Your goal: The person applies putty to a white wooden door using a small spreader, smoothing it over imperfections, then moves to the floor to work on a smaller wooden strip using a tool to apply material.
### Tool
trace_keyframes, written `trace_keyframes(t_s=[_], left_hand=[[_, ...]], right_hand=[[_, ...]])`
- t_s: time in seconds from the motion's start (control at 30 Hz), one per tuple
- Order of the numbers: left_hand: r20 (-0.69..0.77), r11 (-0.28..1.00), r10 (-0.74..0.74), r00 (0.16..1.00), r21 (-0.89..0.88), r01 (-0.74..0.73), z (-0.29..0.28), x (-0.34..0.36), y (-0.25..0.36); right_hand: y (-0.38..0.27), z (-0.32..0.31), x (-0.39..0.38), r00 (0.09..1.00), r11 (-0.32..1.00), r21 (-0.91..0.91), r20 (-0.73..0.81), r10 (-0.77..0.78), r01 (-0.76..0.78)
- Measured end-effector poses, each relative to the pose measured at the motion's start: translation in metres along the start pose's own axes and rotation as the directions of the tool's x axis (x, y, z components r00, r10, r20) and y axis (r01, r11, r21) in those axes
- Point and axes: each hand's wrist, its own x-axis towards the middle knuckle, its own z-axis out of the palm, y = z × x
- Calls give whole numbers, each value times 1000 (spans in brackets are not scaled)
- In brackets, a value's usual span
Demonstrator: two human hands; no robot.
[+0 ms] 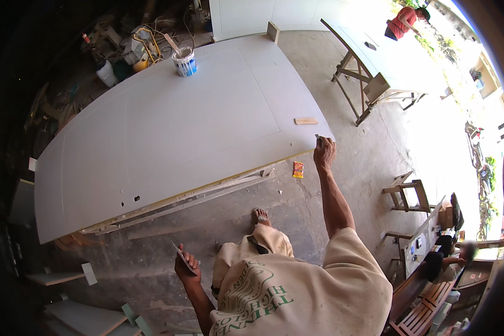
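Note:
My left hand (189,261) grips a flat, dark scraper (185,257) held low, apart from the panel. My right hand (325,150) holds a small metal blade (318,136) at the right end of a large pale grey panel (207,117) on a trestle, by its near corner. A light wooden strip (306,120) lies on the panel just beyond that hand. A white and blue bucket (186,65) with a stick in it stands on the far side. Two dark holes show near the panel's left part.
A second table (364,53) stands at upper right, with a person (400,25) in red beyond it. Another person (453,260) sits by a wooden bench (409,313) at lower right, near a stool (409,196). An orange packet (298,169) lies on the floor. Clutter fills the upper left; boards lie lower left.

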Motion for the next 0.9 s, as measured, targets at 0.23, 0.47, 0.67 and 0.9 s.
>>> trace_keyframes(t_s=[0.23,0.47,0.67,0.9], left_hand=[[17,998,-47,999,31,47,77,20,-47],[24,998,55,998,-18,-55,97,12,-52],[-57,996,44,997,-79,-48,65,-12,-58],[-458,970,83,885,-166,-177,165,-38,-38]], right_hand=[[-125,21,-75,734,835,498,474,-487,232],[-121,23,-27,779,782,618,451,-436,80],[59,75,120,869,943,317,432,-242,105],[95,90,146,670,965,239,700,-249,109]])
